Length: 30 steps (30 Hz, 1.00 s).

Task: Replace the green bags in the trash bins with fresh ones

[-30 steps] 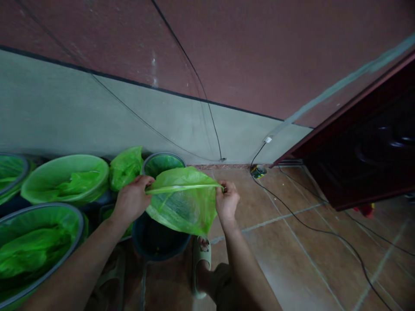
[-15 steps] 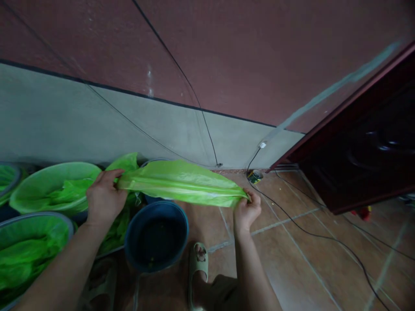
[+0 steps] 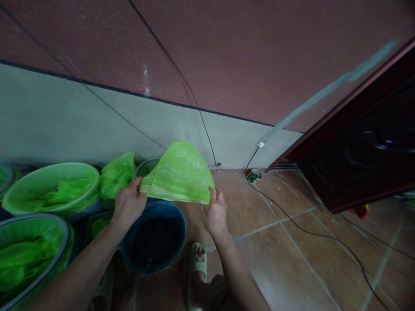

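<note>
Stretched between my two hands is a thin green plastic bag (image 3: pixel 183 172), puffed up along its upper side. My left hand (image 3: pixel 130 201) pinches its left end, and the fingers of my right hand (image 3: pixel 214 211) close on its right edge. Below the bag stands a dark blue bucket (image 3: pixel 184 233) with no liner; a few small yellowish bits lie at its bottom. To the left, a bin with a grey rim (image 3: pixel 61 229) and a pale green basin (image 3: pixel 97 172) are both lined with green bags.
Another green bag (image 3: pixel 118 172) bulges beside the wall (image 3: pixel 65 121). A black cable (image 3: pixel 292 220) crosses the tiled floor from a white plug (image 3: pixel 261 144), past a small dark can (image 3: pixel 253 176). A dark red door (image 3: pixel 363 147) stands at the right. My slippered foot (image 3: pixel 196 268) is near the bucket.
My hands have come closer together, the left moving right and the right moving left. The taut strip of bag has slackened and billowed upward.
</note>
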{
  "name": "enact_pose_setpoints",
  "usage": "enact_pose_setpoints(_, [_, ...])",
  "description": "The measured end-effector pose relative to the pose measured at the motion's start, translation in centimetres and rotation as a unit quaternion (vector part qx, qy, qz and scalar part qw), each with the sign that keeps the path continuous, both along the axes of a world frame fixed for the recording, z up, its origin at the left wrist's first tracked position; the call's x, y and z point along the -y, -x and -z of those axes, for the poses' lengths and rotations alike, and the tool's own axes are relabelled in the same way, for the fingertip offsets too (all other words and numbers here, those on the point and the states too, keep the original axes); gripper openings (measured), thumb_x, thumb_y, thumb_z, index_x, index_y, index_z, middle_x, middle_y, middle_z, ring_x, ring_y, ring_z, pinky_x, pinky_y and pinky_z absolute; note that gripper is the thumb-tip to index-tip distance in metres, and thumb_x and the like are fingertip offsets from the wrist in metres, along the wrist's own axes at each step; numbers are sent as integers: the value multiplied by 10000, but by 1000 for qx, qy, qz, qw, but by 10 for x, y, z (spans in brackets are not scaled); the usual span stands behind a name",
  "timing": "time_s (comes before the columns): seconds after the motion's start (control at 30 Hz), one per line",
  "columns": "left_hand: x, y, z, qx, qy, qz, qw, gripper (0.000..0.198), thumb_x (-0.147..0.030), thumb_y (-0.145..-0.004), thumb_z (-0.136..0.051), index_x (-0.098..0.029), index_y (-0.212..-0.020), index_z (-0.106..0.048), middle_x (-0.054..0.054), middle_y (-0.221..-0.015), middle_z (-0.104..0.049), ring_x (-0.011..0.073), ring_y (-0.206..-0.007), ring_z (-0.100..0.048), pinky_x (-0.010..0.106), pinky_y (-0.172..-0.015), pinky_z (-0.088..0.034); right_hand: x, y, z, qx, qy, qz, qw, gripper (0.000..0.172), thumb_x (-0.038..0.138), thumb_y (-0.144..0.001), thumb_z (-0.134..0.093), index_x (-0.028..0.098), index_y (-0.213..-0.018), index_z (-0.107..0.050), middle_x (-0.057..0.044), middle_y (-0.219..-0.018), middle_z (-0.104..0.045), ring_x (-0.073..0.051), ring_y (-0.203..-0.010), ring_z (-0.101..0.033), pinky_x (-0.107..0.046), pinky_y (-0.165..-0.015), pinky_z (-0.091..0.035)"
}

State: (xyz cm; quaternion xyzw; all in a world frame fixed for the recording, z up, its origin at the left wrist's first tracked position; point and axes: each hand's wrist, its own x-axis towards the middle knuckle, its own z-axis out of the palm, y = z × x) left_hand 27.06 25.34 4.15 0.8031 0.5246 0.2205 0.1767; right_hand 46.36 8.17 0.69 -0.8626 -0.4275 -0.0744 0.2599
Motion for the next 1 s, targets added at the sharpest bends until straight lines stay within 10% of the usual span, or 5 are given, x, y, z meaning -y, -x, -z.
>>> enact_pose_setpoints(0.13, [30, -23, 4, -81, -5, 64, 995, 456, -224, -891, -391, -158, -1292, -600, 112, -945, -769, 265, -867, -728, 313, -754, -514, -27, 52, -5, 15, -59, -145, 988, 558, 294, -888, -582, 167, -1422, -477, -161, -1391, -513, -303, -1226, -512, -480, -1038, -431])
enact_pose_setpoints(0.4, [46, -34, 10, -136, -23, 110, 984, 503, -203, -903, -407, -157, -1393, -513, 133, -907, -769, 274, -861, -745, 320, -728, -519, -39, 51, -1, -2, -185, -162, 969, 352, 141, -942, -418, 197, -1117, -718, -89, -1014, -623, -182, -934, -623, -298, -838, -533])
enact_pose_setpoints(0.7, [12, -12, 2, -160, 11, 20, 987, 490, -196, -916, -374, -142, -1365, -562, 191, -960, -758, 337, -914, -732, 397, -764, -537, -10, -15, -29, -29, -348, 44, 936, 316, 188, -863, -474, 190, -991, -763, -72, -917, -627, -184, -899, -635, -296, -822, -511])
enact_pose_setpoints(1.0, [-11, 10, 5, -162, -5, -17, 987, 466, -212, -872, -428, -179, -1270, -669, 161, -952, -768, 317, -881, -727, 371, -717, -529, 22, -73, -17, -108, -405, 207, 884, 380, 235, -758, -503, 127, -1006, -771, -94, -884, -683, -206, -781, -638, -301, -704, -516])
